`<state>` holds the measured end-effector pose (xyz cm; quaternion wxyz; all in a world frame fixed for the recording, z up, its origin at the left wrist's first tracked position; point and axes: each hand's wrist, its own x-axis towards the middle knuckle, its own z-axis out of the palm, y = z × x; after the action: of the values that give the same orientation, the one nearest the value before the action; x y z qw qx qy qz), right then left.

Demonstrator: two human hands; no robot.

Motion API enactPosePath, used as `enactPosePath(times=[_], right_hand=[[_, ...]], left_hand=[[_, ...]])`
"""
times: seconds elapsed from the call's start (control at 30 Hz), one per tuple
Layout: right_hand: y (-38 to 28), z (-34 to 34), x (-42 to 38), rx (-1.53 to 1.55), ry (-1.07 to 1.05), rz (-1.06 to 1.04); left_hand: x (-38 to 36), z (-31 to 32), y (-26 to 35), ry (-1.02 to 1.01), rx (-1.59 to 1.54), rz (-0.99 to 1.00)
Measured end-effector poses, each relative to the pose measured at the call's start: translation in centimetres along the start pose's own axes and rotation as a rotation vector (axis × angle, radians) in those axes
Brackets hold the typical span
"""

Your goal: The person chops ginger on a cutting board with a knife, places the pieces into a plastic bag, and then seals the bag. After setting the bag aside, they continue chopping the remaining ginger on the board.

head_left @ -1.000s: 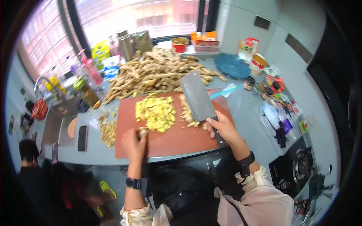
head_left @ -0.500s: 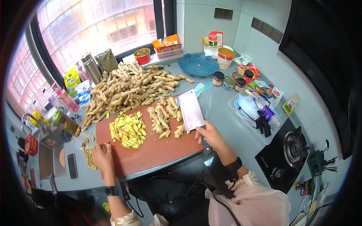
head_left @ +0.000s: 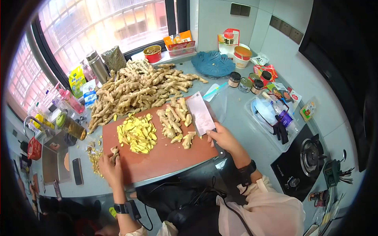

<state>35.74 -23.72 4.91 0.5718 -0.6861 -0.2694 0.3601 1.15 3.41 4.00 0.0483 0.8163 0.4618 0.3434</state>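
Observation:
My right hand [head_left: 223, 140] is closed round the black handle of a cleaver [head_left: 200, 114], whose broad blade lies low over the right side of the brown cutting board [head_left: 165, 157]. At the board's left edge, my left hand [head_left: 110, 168] pinches a small piece of ginger [head_left: 114, 152]. Between the hands sits a heap of yellow ginger slices [head_left: 138, 133]. Several unsliced ginger pieces [head_left: 169, 122] lie right of that heap, near the blade. Ginger scraps [head_left: 95, 158] are scattered on the counter beside my left hand.
A large pile of whole ginger [head_left: 138, 88] fills the counter behind the board. A blue plate [head_left: 212, 63], several jars [head_left: 245, 84] and a plastic tray [head_left: 283, 147] stand right. The stove [head_left: 301, 165] is far right; a phone [head_left: 77, 171] and sink [head_left: 55, 165] are left.
The view has shifted a little. The ginger piece in my left hand now shows more clearly above the fingers. My right hand still grips the cleaver, nearly in the same place.

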Motion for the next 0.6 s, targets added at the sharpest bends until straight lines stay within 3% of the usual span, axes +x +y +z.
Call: enactPosePath(times=[0.13, 0.2, 0.23, 0.3, 0.43, 0.53, 0.6], right_hand=[[0.8, 1.0, 1.7, -0.015, -0.045, 0.007], [0.3, 1.6, 2.3, -0.543, 0.051, -0.204], [-0.3, 1.7, 2.2, -0.544, 0.05, -0.205], [-2.0, 1.8, 1.6, -1.087, 0.119, -0.106], [-2.5, 1.5, 1.8, -1.182, 0.091, -0.044], [-1.5, -0.4, 3.0, -1.146, 0.122, -0.145], [-1.7, -1.8, 3.7, -1.252, 0.347, -0.481]], left_hand=[[-0.4, 0.2, -0.1, 0.01, -0.018, -0.002], [-0.6, 0.2, 0.1, -0.025, -0.055, -0.035], [-0.8, 0.2, 0.1, -0.024, -0.055, -0.037], [-1.1, 0.0, 0.1, -0.027, -0.087, -0.047], [-1.8, -0.6, 0.1, -0.02, -0.071, -0.054], [-2.3, -0.8, 0.2, -0.013, -0.113, -0.062], [-2.4, -1.2, 0.5, -0.012, -0.156, -0.054]])
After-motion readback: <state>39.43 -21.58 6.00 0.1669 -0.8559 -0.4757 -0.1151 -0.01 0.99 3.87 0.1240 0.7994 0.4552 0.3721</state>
